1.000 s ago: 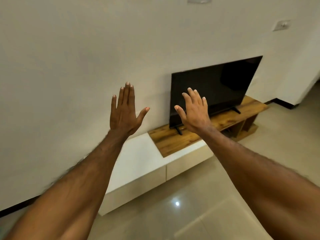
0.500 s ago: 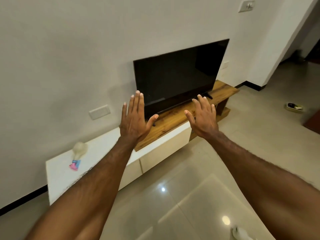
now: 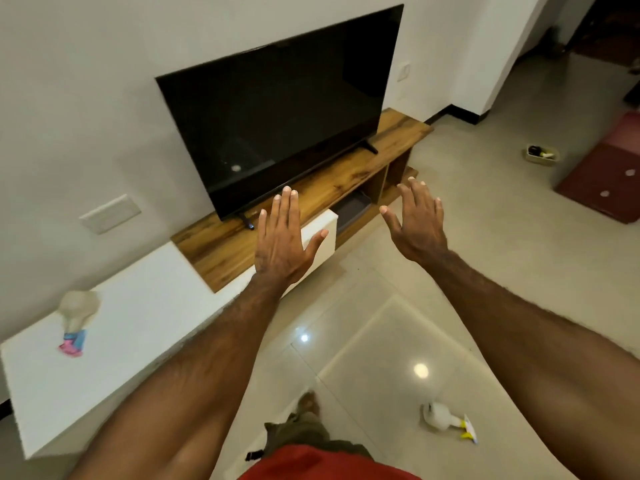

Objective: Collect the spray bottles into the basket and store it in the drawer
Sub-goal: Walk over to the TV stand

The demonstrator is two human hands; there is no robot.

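My left hand [image 3: 282,242] and my right hand [image 3: 417,220] are stretched out in front of me, fingers straight and spread, holding nothing. A clear spray bottle with a pink and blue nozzle [image 3: 75,320] lies on the white cabinet top [image 3: 145,306] at the left. A second white spray bottle with a yellow nozzle [image 3: 448,421] lies on the floor at the lower right. A small basket [image 3: 541,155] with items in it sits on the floor at the far right. White drawer fronts [image 3: 323,237] run along the cabinet below my left hand.
A black television [image 3: 277,109] stands on the wooden part of the low cabinet [image 3: 346,181] against the wall. A dark red mat [image 3: 606,174] lies at the right. Glossy tiled floor [image 3: 381,323] spreads in front of me; my foot shows at the bottom.
The view has tilted down and swung right. The floor bottle, the basket and more of the cabinet came into sight. Both hands stay raised and spread.
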